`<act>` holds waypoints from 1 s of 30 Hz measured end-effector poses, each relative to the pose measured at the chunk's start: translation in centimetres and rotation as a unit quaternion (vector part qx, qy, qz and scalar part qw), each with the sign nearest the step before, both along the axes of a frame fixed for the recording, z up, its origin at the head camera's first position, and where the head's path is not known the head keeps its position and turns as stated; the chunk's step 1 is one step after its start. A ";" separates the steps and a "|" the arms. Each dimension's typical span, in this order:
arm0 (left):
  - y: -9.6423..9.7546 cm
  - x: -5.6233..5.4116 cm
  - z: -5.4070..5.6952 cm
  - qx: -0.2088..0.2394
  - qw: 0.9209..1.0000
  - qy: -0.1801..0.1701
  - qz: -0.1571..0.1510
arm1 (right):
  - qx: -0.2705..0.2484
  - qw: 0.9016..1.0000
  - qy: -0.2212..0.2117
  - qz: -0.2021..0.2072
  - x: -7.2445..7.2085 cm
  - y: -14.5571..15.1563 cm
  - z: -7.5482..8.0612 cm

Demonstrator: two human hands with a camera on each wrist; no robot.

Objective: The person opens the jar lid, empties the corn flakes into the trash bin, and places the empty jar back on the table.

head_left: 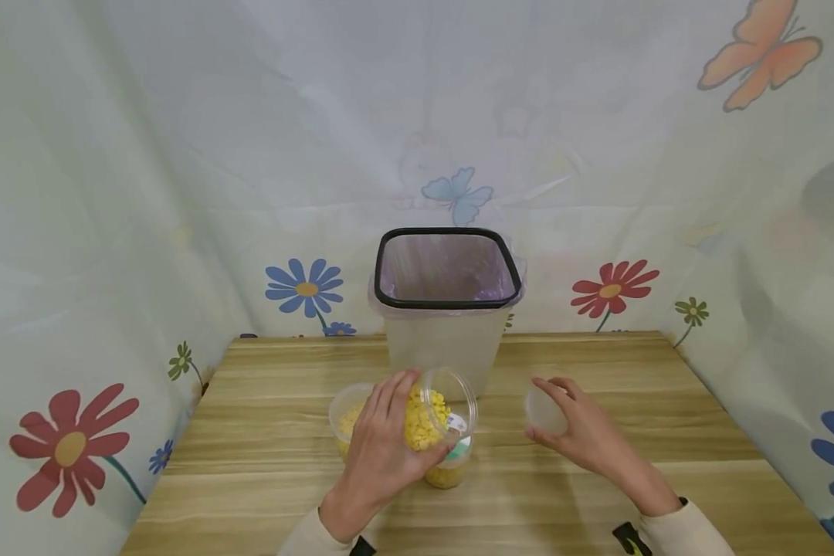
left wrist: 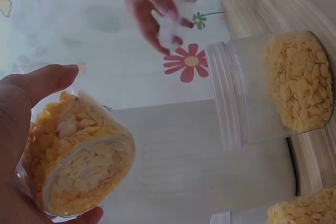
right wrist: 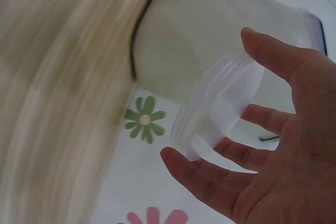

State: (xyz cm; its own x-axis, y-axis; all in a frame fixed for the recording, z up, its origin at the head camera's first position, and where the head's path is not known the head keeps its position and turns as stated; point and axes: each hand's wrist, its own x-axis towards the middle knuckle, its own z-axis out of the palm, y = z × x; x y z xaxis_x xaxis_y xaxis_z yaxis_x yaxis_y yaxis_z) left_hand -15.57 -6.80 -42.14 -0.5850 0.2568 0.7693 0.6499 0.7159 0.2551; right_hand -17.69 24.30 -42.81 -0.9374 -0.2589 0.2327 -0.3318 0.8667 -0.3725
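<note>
My left hand (head_left: 381,457) grips a clear plastic jar (head_left: 420,421) of yellow flakes, tilted over with its open mouth toward the right. In the left wrist view, the flakes (left wrist: 79,129) show through the jar's wall and base. To the right and apart from it, my right hand (head_left: 591,436) holds a round translucent white lid (right wrist: 218,106) by its rim between thumb and fingers. Below the held jar stands a second jar (head_left: 448,472), with a partly hidden label on top. A third jar (head_left: 340,421) of flakes is partly covered by my left hand.
At the back of the wooden table (head_left: 285,479) stands a pale bin (head_left: 445,340) with a black rim and a purplish liner. A white curtain (head_left: 306,139) printed with flowers and butterflies hangs behind and on both sides.
</note>
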 end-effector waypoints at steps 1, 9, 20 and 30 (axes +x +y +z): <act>0.0 0.0 0.0 0.000 1.000 0.000 0.000 | 0.003 1.000 -0.007 -0.005 -0.1 0.2 -0.2; -0.2 -0.3 -0.1 -0.002 1.000 -0.009 0.010 | 0.034 0.999 -0.022 -0.006 -0.5 1.2 -2.0; -0.4 -0.8 -0.7 -0.001 0.999 -0.024 0.027 | 0.072 0.996 -0.061 -0.010 -0.9 1.8 -5.1; -0.7 -1.1 -1.2 -0.006 0.999 -0.024 0.035 | 0.092 0.991 -0.093 -0.024 -0.7 2.0 -6.3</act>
State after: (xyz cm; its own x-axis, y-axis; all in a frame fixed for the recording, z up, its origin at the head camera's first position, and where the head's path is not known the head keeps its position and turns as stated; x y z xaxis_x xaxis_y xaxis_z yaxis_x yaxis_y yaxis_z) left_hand -16.63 -7.54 -43.39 -0.6383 0.2234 0.7366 0.5859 0.7617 0.2767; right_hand -18.34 26.31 -49.15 -0.9719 -0.2351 0.0073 -0.2290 0.9387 -0.2575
